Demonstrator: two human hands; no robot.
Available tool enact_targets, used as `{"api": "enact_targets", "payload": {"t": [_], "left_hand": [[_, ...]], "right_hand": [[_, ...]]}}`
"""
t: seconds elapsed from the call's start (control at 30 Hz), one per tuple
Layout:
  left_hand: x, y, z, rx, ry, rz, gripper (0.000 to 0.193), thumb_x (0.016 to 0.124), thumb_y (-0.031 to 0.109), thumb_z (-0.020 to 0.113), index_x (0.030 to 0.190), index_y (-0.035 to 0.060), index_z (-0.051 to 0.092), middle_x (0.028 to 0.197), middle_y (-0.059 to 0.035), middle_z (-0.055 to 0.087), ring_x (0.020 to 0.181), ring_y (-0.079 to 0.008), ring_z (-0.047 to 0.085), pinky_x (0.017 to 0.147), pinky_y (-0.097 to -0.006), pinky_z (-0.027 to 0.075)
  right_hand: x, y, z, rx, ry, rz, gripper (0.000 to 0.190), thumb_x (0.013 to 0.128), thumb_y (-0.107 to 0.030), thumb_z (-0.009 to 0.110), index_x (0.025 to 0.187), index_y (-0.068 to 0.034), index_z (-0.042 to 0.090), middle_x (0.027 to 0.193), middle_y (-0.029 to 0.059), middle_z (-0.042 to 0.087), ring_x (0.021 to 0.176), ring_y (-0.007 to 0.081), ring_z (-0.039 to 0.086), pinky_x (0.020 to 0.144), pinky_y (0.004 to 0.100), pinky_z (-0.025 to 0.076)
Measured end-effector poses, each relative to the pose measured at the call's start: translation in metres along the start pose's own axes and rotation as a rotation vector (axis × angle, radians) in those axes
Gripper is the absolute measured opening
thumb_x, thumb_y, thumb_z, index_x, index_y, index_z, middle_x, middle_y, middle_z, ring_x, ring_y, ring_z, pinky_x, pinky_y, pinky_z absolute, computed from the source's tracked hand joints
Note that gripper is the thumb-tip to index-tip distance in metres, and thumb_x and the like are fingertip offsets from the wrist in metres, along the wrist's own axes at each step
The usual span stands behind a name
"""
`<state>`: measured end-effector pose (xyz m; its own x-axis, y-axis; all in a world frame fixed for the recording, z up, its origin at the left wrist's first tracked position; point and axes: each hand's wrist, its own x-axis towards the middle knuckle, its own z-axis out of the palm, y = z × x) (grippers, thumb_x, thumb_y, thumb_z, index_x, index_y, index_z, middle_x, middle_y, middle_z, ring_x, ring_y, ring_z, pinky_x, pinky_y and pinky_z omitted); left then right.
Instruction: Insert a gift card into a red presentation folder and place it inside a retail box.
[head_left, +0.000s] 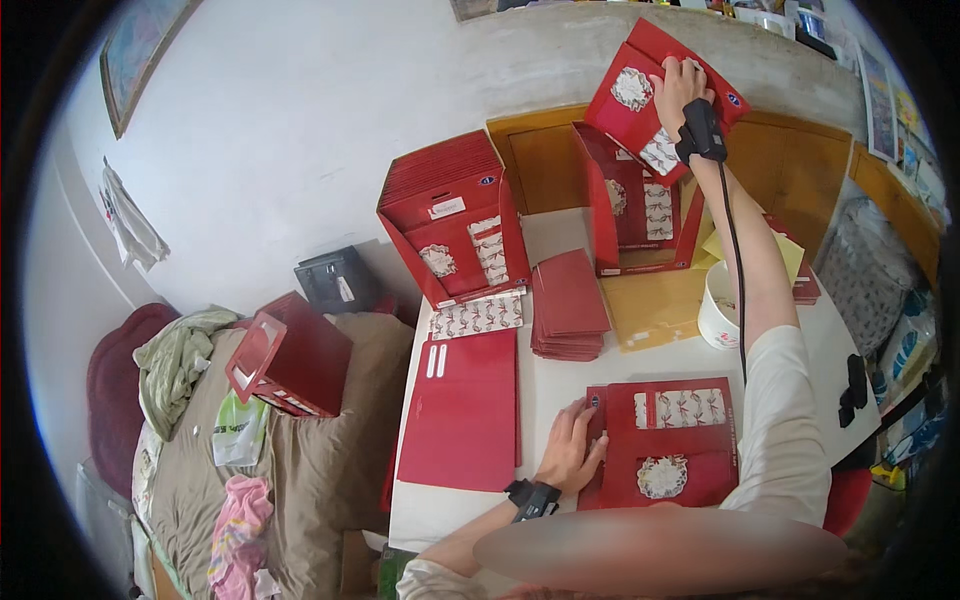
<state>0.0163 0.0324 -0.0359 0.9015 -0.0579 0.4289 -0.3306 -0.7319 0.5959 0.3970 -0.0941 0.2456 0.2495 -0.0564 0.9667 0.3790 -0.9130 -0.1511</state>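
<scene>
My right hand (681, 94) grips a red cardboard folder (607, 94) with a white wreath motif, raised and tilted at the top of the view. It may be more than one folder; the hand covers part of it. Just below stands a red cardboard display box (589, 202) with a similar folder inside. My left hand (568, 446) lies on the left edge of another red folder (626, 450), flat at the table's near side. That folder bears a wreath and a patterned white panel. A blurred patch hides the area along its bottom edge.
A display box full of folders (446, 169) stands on the white table (454, 517). Nearby are a stack of red envelopes (570, 300), flat red sheets (459, 412), a yellow envelope (660, 304) and a white tub (716, 319). Another red box (307, 352) sits on the bed.
</scene>
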Motion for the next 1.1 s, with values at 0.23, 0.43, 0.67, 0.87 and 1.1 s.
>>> {"api": "enact_targets", "payload": {"t": [0.23,0.43,0.67,0.87,1.1], "left_hand": [[0.003,0.001,-0.002,0.006,-0.019,-0.002,0.048,0.082,0.02,0.052,0.12,-0.0044,0.036,0.126,-0.0257,0.033,0.117,-0.0411,0.033,0.101,-0.0483,0.024],[0.004,-0.002,-0.004,0.02,-0.04,-0.019,0.048,0.083,0.02,0.052,0.121,-0.0043,0.035,0.127,-0.0253,0.031,0.119,-0.0408,0.031,0.102,-0.0482,0.023],[0.003,0.005,-0.007,0.006,-0.087,-0.037,0.049,0.083,0.02,0.051,0.122,-0.0042,0.034,0.128,-0.025,0.03,0.119,-0.0408,0.03,0.102,-0.0479,0.023],[0.003,0.001,0.001,-0.019,-0.053,-0.019,0.046,0.082,0.017,0.051,0.12,-0.0038,0.035,0.127,-0.0248,0.032,0.116,-0.0415,0.032,0.101,-0.0472,0.025],[0.004,-0.005,0.003,0.001,-0.021,0.048,0.043,0.081,0.015,0.053,0.117,-0.0047,0.038,0.124,-0.0248,0.036,0.113,-0.0416,0.035,0.098,-0.0463,0.028]], "right_hand": [[-0.024,0.003,0.036,-0.078,-0.155,-0.146,0.03,0.079,-0.024,0.059,0.102,-0.009,0.049,0.108,0.0108,0.048,0.105,0.0313,0.045,0.076,0.0497,0.042],[-0.077,0.003,0.07,-0.02,-0.478,-0.315,0.031,0.076,-0.018,0.061,0.104,-0.012,0.048,0.105,0.0093,0.047,0.103,0.0284,0.045,0.076,0.0462,0.04],[-0.136,0.018,0.095,-0.023,-0.583,-0.378,0.046,0.075,-0.008,0.056,0.119,-0.01,0.045,0.114,0.0101,0.048,0.109,0.0267,0.044,0.086,0.0434,0.038],[-0.136,0.02,0.041,0.154,-0.469,-0.532,0.038,0.077,-0.011,0.054,0.114,-0.007,0.047,0.117,0.0122,0.047,0.11,0.0291,0.044,0.092,0.0426,0.034],[-0.159,0.028,-0.109,0.466,-0.941,-0.548,0.015,0.079,-0.016,0.056,0.087,-0.003,0.054,0.089,0.0106,0.054,0.089,0.0299,0.051,0.076,0.0389,0.041]]}}
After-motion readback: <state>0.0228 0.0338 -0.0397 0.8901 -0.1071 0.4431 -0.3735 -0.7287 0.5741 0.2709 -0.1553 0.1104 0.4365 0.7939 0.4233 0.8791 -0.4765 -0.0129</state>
